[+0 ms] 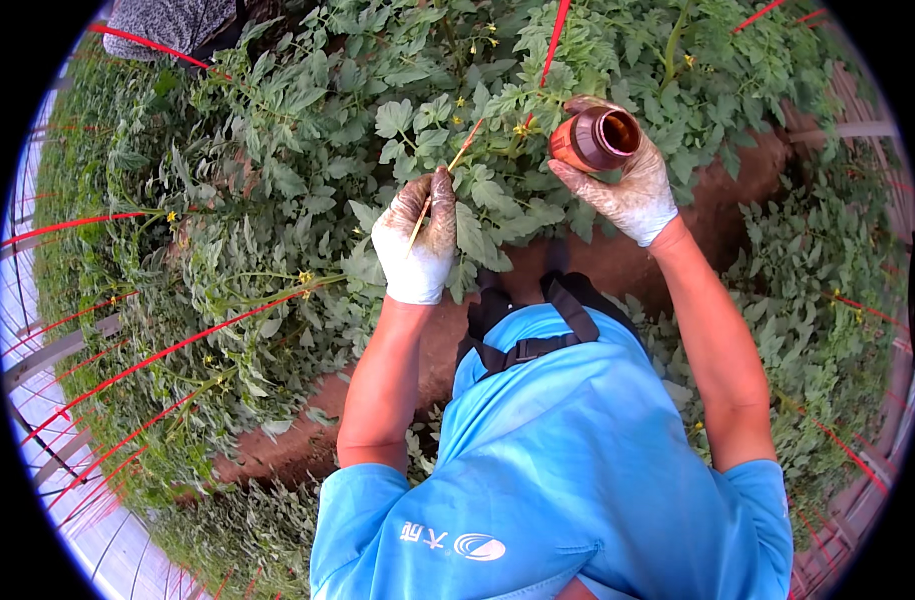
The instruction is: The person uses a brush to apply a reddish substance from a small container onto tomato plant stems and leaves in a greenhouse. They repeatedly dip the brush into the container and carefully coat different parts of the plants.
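My left hand, in a soiled white glove, pinches a thin stick between thumb and fingers. The stick points up and to the right, and its far part is reddish. On the right, my right hand, gloved and stained too, grips a small brown glass bottle with a red-orange label. No cap sits on the bottle, and its mouth faces up towards the camera. Tomato plant leaves spread between and under the hands. A yellow tomato flower shows just left of the bottle.
Red strings run up from the plants at several places. Bare soil shows between the rows near my legs. More tomato plants stand at the right. A patterned grey cloth is at the upper left, beyond the leaves.
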The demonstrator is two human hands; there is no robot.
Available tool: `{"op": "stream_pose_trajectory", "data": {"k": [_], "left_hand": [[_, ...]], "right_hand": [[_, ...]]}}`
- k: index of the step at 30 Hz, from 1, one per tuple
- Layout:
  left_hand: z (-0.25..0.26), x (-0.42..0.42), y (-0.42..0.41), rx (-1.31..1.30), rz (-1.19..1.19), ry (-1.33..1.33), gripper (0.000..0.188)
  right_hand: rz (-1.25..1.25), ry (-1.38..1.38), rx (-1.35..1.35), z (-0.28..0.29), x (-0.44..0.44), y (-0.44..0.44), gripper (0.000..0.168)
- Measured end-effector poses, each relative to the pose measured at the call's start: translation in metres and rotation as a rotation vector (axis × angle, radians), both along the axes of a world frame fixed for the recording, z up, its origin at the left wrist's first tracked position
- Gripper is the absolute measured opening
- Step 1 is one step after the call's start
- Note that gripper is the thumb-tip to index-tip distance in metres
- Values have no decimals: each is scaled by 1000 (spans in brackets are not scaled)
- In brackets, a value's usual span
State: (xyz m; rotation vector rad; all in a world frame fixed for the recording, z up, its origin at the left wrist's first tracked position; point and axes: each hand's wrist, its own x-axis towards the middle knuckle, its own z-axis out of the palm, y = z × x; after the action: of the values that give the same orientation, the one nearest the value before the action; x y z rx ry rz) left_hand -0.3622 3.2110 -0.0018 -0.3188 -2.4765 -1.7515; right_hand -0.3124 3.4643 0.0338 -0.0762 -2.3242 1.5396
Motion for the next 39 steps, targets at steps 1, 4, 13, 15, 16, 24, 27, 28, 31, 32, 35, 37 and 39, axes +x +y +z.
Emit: {"op": "stream_pose_trajectory", "data": {"k": [1,4,13,15,16,24,27,28,31,32,35,37,39], "left_hand": [[-1,-2,0,-15,1,27,19],[-5,-6,3,-50,2,73,20],[-8,-9,3,-59,-5,-41,24],[-7,-10,2,-28,-25,-94,25],[-6,-10,1,-19,-23,-91,26],[27,7,-25,103,60,-217,25],[31,20,-56,135,119,-235,26],[28,24,-70,145,140,-239,26],[29,39,-93,89,217,-156,28],[31,44,-97,77,268,-135,29],[40,61,-98,89,431,-77,31],[52,74,-90,68,507,75,35],[76,90,-60,156,633,182,40]], "right_hand": [[6,0,2,0,0,0,69],[13,-12,-10,3,-1,-3,69],[9,-5,-23,1,1,-6,70],[16,-18,-19,2,3,-5,70],[21,-25,-17,3,3,-4,71],[116,-46,130,42,23,26,62],[91,-82,266,54,39,48,63],[72,-65,236,52,46,57,63],[-14,-84,83,39,65,83,63],[-43,-81,35,30,71,91,62],[-75,-81,-85,4,82,113,67],[-51,-105,-87,-11,87,129,66],[-28,-114,-42,-27,90,148,66]]}}
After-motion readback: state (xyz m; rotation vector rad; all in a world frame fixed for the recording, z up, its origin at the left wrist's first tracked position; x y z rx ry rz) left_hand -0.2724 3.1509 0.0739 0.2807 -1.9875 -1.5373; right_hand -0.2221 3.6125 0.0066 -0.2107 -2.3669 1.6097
